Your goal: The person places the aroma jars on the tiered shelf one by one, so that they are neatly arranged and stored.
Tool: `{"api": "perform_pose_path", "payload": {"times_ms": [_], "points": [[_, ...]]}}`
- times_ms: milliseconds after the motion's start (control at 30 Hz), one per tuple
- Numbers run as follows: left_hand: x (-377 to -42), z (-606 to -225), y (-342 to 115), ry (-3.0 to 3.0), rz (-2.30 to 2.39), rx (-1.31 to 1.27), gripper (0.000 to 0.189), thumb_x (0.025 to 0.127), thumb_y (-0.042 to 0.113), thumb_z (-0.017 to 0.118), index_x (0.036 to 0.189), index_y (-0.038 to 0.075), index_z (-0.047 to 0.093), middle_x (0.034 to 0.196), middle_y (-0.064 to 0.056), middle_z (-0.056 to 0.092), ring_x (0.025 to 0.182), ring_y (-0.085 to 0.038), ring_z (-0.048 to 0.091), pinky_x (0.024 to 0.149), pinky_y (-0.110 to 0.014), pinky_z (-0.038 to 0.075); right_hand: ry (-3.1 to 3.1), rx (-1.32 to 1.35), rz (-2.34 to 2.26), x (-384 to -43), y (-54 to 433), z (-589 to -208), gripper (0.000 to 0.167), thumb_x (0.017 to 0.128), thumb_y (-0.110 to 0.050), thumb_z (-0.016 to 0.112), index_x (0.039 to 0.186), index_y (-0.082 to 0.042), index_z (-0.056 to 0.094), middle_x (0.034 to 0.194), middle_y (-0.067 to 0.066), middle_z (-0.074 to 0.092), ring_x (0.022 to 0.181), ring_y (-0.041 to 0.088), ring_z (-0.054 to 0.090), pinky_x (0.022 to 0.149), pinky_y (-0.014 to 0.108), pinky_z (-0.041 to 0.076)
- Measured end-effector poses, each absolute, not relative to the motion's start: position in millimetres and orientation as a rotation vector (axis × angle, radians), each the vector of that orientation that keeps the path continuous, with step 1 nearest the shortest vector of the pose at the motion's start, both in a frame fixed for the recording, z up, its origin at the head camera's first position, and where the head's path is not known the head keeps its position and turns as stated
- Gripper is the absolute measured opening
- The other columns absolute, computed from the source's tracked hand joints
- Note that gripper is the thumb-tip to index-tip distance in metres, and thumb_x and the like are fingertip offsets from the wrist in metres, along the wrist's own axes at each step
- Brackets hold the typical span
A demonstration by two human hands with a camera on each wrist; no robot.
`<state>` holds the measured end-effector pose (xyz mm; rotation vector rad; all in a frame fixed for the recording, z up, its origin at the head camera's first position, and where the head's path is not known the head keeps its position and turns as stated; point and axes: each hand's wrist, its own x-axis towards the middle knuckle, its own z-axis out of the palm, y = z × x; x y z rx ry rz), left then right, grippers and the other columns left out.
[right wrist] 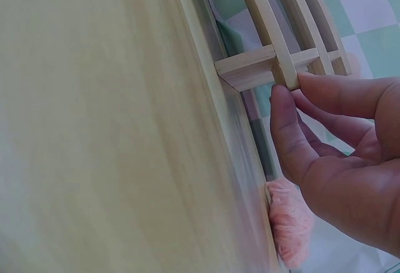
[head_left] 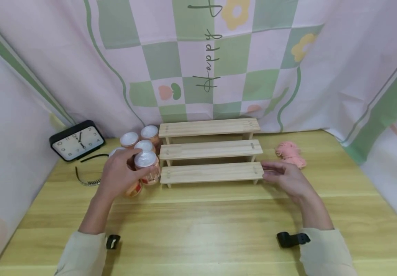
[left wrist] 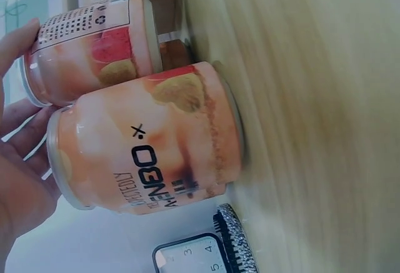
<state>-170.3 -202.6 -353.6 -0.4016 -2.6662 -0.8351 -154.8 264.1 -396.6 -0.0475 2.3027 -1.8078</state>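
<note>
My left hand grips an orange-red can with a silver lid, thumb on its near side and fingers behind. In the left wrist view that can has small print on its label and overlaps another can with large dark lettering. Several more cans stand behind, partly hidden by the hand. A three-step wooden rack stands just right of the cans. With thumb and fingertips, my right hand pinches the right end of its lowest step, plainest in the right wrist view.
A black-framed clock stands at the back left. Before it lie a dark band and a beaded, silvery-looking loop. Pink yarn rests right of the rack. A checked curtain hangs behind the wooden table.
</note>
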Motion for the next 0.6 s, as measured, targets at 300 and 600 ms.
{"api": "perform_pose_path", "payload": {"times_ms": [300, 600], "points": [[-171.1, -347.4, -200.0, -2.609, -1.038, -0.343, 0.063, 0.081, 0.036, 0.086, 0.129, 0.001, 0.068, 0.105, -0.015, 0.069, 0.083, -0.028, 0.06, 0.066, -0.036, 0.049, 2.304, -0.054, -1.81, -154.5, 262.8, -395.4, 0.053, 0.097, 0.008, 0.058, 0.146, 0.017, 0.038, 0.145, 0.037, 0.041, 0.103, 0.005, 0.061, 0.092, 0.028, 0.055], [-172.4, -337.2, -190.9, -2.539, -1.328, -0.261, 0.06, 0.082, 0.032, 0.087, 0.131, 0.006, 0.067, 0.116, -0.013, 0.065, 0.094, -0.026, 0.064, 0.07, -0.024, 0.054, 2.304, -0.048, -1.809, -153.5, 262.7, -394.8, 0.054, 0.097, 0.009, 0.058, 0.145, 0.018, 0.038, 0.145, 0.037, 0.041, 0.102, 0.005, 0.061, 0.092, 0.028, 0.055]]}}
